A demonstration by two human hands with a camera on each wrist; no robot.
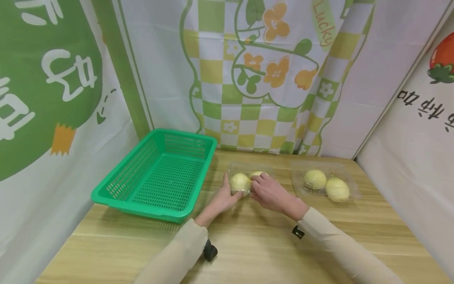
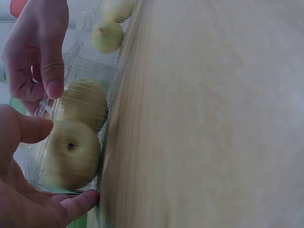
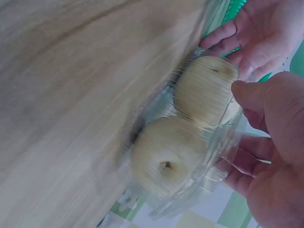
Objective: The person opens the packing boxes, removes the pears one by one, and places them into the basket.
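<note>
A clear plastic clamshell box (image 1: 233, 169) with two round pale yellow fruits, apparently pears (image 1: 240, 182), stands on the table in front of me. My left hand (image 1: 224, 196) holds its left end, the thumb along the near side and the fingers at the end wall. With curled fingers, my right hand (image 1: 268, 192) pinches the box's upper rim near the middle; the right wrist view shows the thumb (image 3: 249, 95) on the near side of that rim. Whether the lid is fully fastened I cannot tell.
A green plastic basket (image 1: 198, 185) with perforated sides stands to the left. A second clear box (image 1: 298, 185) with two more yellow fruits (image 1: 337, 189) sits at the right. A patterned curtain (image 1: 262, 122) hangs behind the wooden table (image 1: 255, 252).
</note>
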